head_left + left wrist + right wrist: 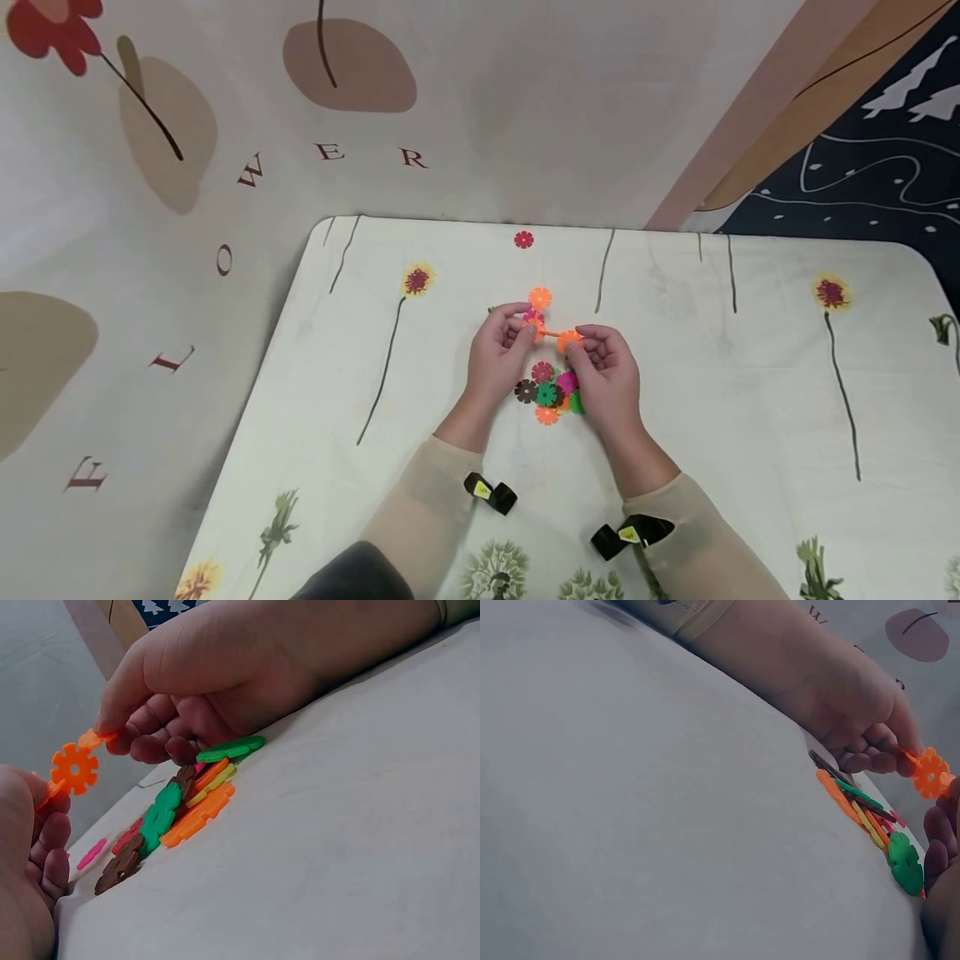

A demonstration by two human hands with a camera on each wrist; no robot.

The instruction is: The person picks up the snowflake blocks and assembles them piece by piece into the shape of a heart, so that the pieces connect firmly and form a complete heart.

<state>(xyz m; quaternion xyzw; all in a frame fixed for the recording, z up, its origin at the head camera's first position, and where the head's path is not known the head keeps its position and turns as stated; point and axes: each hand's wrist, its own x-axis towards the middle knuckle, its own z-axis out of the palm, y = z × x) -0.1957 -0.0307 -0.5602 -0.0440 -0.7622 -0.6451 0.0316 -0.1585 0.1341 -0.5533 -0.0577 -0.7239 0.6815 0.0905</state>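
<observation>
Thumb and fingers of my left hand (497, 354) pinch an orange notched disc (537, 330). My right hand (611, 379) pinches another orange disc (568, 340) at the same height. Between them is a third orange notched disc (75, 769), edge-on in the head view and face-on in both wrist views; it joins the two held ones. Just below the hands lies a pile of notched discs, among them a brown disc (526, 391), a green disc (546, 394), a red disc (542, 372), a magenta disc (567, 382) and an orange disc (547, 415).
Beyond the left fingertips is a loose orange disc (540, 297), with a pink disc (533, 316) partly hidden beside it. A red disc (523, 240) lies near the far edge of the flower-printed tablecloth (720, 400). A printed wall (525, 108) stands behind the table.
</observation>
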